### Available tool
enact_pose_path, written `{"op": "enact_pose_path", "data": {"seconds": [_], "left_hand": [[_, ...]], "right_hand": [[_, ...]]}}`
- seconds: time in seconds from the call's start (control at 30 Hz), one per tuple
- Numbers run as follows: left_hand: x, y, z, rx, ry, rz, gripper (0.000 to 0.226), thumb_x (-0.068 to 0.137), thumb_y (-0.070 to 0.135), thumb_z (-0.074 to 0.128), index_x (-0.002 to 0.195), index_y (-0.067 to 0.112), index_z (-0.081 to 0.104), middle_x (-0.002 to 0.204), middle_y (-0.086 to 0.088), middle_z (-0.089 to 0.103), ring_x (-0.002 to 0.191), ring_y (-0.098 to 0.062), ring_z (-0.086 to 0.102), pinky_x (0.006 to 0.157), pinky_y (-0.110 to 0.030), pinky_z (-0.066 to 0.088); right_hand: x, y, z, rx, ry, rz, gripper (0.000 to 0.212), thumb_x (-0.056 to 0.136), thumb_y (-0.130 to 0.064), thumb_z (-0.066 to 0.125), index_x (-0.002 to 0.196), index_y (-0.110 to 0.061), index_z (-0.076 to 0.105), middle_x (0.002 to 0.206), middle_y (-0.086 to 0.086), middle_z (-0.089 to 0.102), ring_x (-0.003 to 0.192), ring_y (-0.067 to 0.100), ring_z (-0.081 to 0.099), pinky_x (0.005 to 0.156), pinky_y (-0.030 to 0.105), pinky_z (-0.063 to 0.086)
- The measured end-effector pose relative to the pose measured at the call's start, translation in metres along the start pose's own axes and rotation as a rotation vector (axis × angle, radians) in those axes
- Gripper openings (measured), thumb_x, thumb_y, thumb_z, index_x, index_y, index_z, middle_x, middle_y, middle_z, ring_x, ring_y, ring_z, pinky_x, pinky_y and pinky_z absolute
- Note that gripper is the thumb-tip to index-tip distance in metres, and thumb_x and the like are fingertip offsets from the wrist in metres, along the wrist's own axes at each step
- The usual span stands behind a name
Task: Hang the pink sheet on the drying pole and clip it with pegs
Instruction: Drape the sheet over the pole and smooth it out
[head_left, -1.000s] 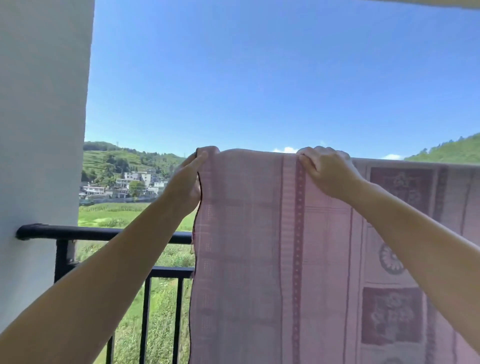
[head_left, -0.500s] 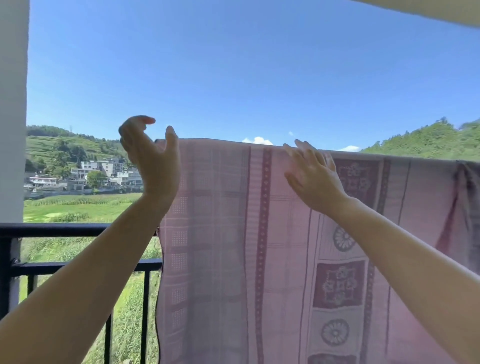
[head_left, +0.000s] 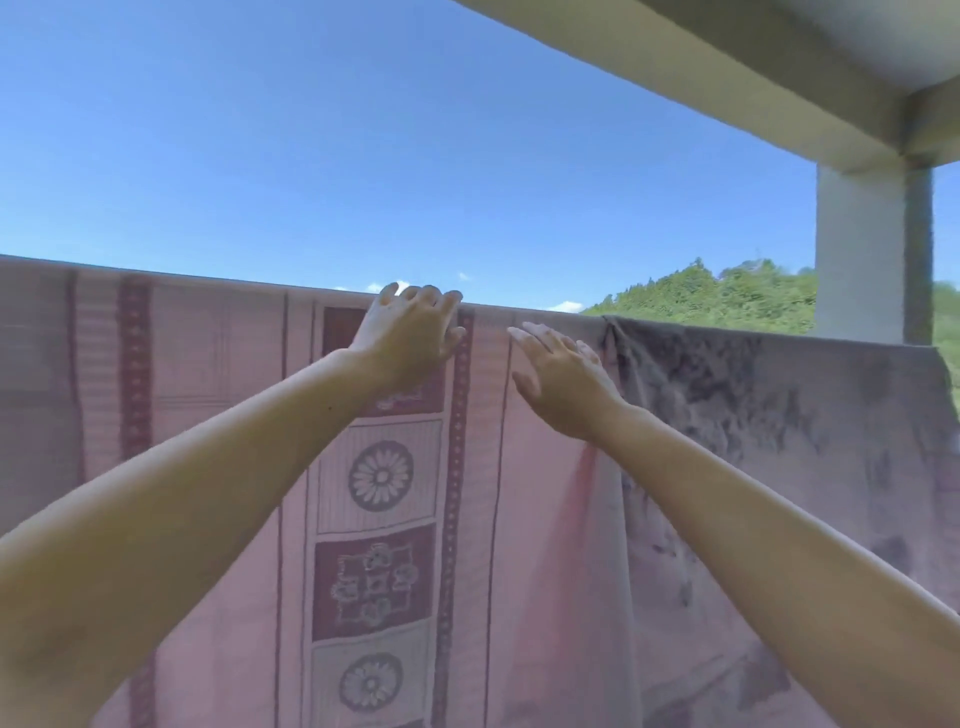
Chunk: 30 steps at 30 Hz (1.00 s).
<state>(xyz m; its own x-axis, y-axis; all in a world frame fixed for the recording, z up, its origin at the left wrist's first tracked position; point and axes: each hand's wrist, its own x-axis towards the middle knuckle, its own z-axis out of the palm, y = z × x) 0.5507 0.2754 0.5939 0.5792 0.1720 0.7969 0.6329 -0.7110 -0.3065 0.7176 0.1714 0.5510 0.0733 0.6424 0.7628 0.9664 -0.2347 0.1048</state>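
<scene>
— Item one, largest?

— The sheet (head_left: 374, 467), pink, with flower and square panels. It hangs over the top line right across my view, draped down past the bottom edge. The pole is hidden under its fold.

— Next?

— A grey blotched cloth (head_left: 779, 415) on the same line, to the right, its edge overlapping the sheet. Behind it, a white pillar (head_left: 867, 249) under a ceiling beam (head_left: 675, 67), and a green hill (head_left: 717, 296) against blue sky.

— Your hands?

— My left hand (head_left: 410, 332): fingers spread and nearly straight, tips at the sheet's top edge, holding nothing. Whether the palm lies on the fabric I cannot tell. My right hand (head_left: 563, 379): flat, fingers straight and close together, in front of the sheet just beside the grey cloth's edge, gripping nothing; contact with the fabric unclear.

— Pegs?

— None listed from this view.

— Anything in the way?

— My forearms cover parts of the sheet's lower panels.
</scene>
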Motion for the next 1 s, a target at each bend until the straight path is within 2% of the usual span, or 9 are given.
{"op": "enact_pose_path", "data": {"seconds": [0.13,0.23,0.33,0.43,0.5,0.6,0.77,0.87,1.0], "left_hand": [[0.047,0.055,0.035,0.121,-0.068,-0.048,0.05,0.095,0.045,0.029,0.13,0.011,0.039,0.129,-0.015,0.047,0.121,-0.031,0.042,0.105,-0.045,0.026],[0.069,0.068,0.047,0.238,-0.067,-0.116,0.055,0.094,0.051,0.027,0.125,0.007,0.041,0.122,-0.015,0.052,0.113,-0.031,0.047,0.092,-0.042,0.035],[0.071,0.054,0.052,0.297,0.052,-0.031,0.049,0.091,0.047,0.042,0.1,0.0,0.053,0.09,-0.017,0.064,0.083,-0.031,0.061,0.073,-0.04,0.044],[0.061,0.03,0.055,0.371,0.159,0.059,0.044,0.081,0.043,0.06,0.068,0.002,0.051,0.053,-0.012,0.056,0.046,-0.028,0.056,0.047,-0.034,0.045],[0.053,0.015,0.056,0.39,0.196,0.073,0.047,0.084,0.047,0.051,0.063,0.005,0.046,0.049,-0.01,0.052,0.042,-0.027,0.053,0.045,-0.032,0.044],[0.05,0.004,0.054,0.405,0.261,0.078,0.053,0.087,0.053,0.036,0.062,0.007,0.044,0.048,-0.008,0.051,0.041,-0.026,0.052,0.046,-0.031,0.04],[0.055,0.007,0.06,0.445,0.315,0.08,0.053,0.085,0.054,0.035,0.061,0.007,0.044,0.046,-0.007,0.051,0.038,-0.026,0.05,0.045,-0.025,0.031],[0.057,0.012,0.064,0.438,0.355,0.087,0.053,0.084,0.054,0.038,0.06,0.007,0.044,0.045,-0.007,0.05,0.036,-0.026,0.049,0.047,-0.023,0.025],[0.054,0.013,0.062,0.454,0.387,0.055,0.055,0.083,0.054,0.041,0.061,0.004,0.047,0.046,-0.01,0.051,0.038,-0.029,0.051,0.048,-0.025,0.026]], "right_hand": [[-0.011,0.096,0.001,-0.006,-0.005,0.016,0.052,0.095,-0.031,0.034,0.144,-0.021,0.02,0.154,0.0,0.024,0.142,0.015,0.018,0.116,0.046,0.014],[-0.004,0.146,0.004,0.048,-0.005,0.059,0.053,0.095,-0.027,0.033,0.145,-0.019,0.018,0.153,0.002,0.025,0.141,0.017,0.02,0.115,0.048,0.017],[0.015,0.176,0.006,0.121,-0.027,0.118,0.059,0.09,-0.026,0.029,0.146,-0.02,0.011,0.155,0.003,0.017,0.142,0.021,0.018,0.115,0.05,0.014],[0.037,0.197,0.018,0.12,-0.119,0.103,0.067,0.085,-0.014,0.03,0.146,-0.025,0.004,0.156,0.001,0.009,0.144,0.019,0.008,0.116,0.052,0.005],[0.047,0.21,0.031,0.082,-0.161,0.083,0.068,0.085,-0.01,0.036,0.145,-0.026,0.007,0.154,0.001,0.012,0.142,0.021,0.009,0.115,0.054,0.006],[0.058,0.232,0.042,0.041,-0.126,0.102,0.056,0.086,-0.01,0.038,0.138,-0.021,0.02,0.145,0.006,0.024,0.137,0.026,0.017,0.113,0.056,0.009],[0.07,0.282,0.058,0.012,0.042,0.114,0.025,0.085,-0.006,0.038,0.11,-0.009,0.037,0.12,0.015,0.044,0.114,0.031,0.037,0.102,0.049,0.024],[0.07,0.313,0.066,0.003,0.109,0.093,0.023,0.081,-0.007,0.044,0.104,-0.007,0.04,0.112,0.016,0.049,0.105,0.034,0.042,0.091,0.046,0.03],[0.064,0.371,0.066,-0.018,0.117,0.147,0.026,0.08,-0.005,0.047,0.106,-0.004,0.042,0.114,0.021,0.051,0.107,0.037,0.044,0.09,0.046,0.033]]}}
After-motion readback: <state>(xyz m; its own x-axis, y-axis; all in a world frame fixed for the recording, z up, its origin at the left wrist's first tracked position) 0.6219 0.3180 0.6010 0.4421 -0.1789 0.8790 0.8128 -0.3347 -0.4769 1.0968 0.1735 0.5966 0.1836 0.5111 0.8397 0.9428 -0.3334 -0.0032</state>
